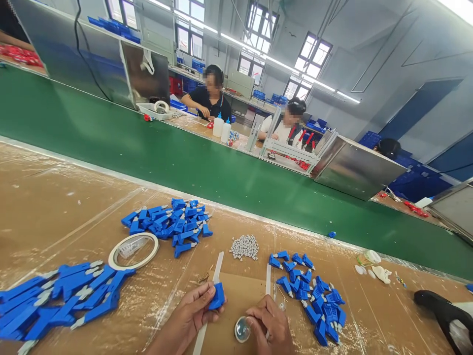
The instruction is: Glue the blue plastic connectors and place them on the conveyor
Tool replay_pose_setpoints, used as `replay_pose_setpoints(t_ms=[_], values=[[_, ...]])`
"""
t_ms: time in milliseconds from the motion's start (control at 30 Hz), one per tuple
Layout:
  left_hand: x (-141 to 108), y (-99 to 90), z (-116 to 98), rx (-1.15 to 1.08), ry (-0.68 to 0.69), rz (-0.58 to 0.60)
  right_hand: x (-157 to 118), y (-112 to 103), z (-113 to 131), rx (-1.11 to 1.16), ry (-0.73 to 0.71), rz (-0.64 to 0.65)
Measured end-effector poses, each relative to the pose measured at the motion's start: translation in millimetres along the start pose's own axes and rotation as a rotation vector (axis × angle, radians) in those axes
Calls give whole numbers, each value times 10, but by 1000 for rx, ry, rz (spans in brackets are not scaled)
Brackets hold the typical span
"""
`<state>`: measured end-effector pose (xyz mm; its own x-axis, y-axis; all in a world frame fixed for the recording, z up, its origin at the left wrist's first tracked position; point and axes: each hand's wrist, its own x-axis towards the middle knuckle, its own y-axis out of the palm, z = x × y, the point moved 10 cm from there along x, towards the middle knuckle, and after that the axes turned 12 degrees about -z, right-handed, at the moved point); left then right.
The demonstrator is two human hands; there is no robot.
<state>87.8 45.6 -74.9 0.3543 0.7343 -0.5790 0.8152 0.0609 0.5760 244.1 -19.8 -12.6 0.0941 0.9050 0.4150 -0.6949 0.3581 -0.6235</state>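
Observation:
A small blue plastic part [217, 296] is pinched between the thumb and fingers of my left hand [196, 311], above a brown board between two pale tape strips. To its right, my right hand [271, 323] has its fingers curled at the rim of a small round dish [242, 329] with a shiny, glassy inside. Whether those fingers hold the dish or something thin beside it cannot be made out. Beyond both hands sits a heap of small grey pieces [244, 247]. Right of my right hand lies a pile of blue parts [321, 305].
More blue parts are heaped at the back left [173, 222] and far left [66, 296], near a tape roll [156, 246]. A black-handled tool [432, 301] lies at right. Past the green belt [166, 158], people sit at another bench with white bottles [221, 129].

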Motion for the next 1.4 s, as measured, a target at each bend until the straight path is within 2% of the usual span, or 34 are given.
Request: replay_pose_setpoints(t_ms=[133,267,333,433,500,567,700,767,867,933,1033,1133,1233,1400], values=[[-7,-5,-1,-17,-3,-13,-23,41,37,35,-61,14],[-21,-6,-4,-26,-2,-12,-24,45,-22,88,32,29],[-41,-6,23,-47,-33,-26,-17,4,-115,163,154,-28],[-93,23,105,-70,-107,-29,-90,-25,-440,420,521,-169],[-135,57,156,-77,-144,-17,-180,36,-620,567,730,-206],[-175,97,184,-81,-159,-3,-223,86,-703,636,825,-201],[-246,218,263,-46,-200,58,-208,58,-688,713,883,-224],[-272,288,324,-14,-233,107,-159,-4,-577,742,873,-243],[-295,370,403,22,-267,180,-48,-192,-315,722,772,-298],[-304,395,449,47,-282,216,33,-343,-109,653,647,-335],[-306,394,499,91,-286,241,148,-518,217,528,387,-367],[-297,386,520,100,-274,254,217,-575,454,429,168,-373],[-282,369,551,103,-275,246,251,-552,537,386,77,-358],[-271,338,601,85,-303,215,244,-519,508,370,89,-354]])
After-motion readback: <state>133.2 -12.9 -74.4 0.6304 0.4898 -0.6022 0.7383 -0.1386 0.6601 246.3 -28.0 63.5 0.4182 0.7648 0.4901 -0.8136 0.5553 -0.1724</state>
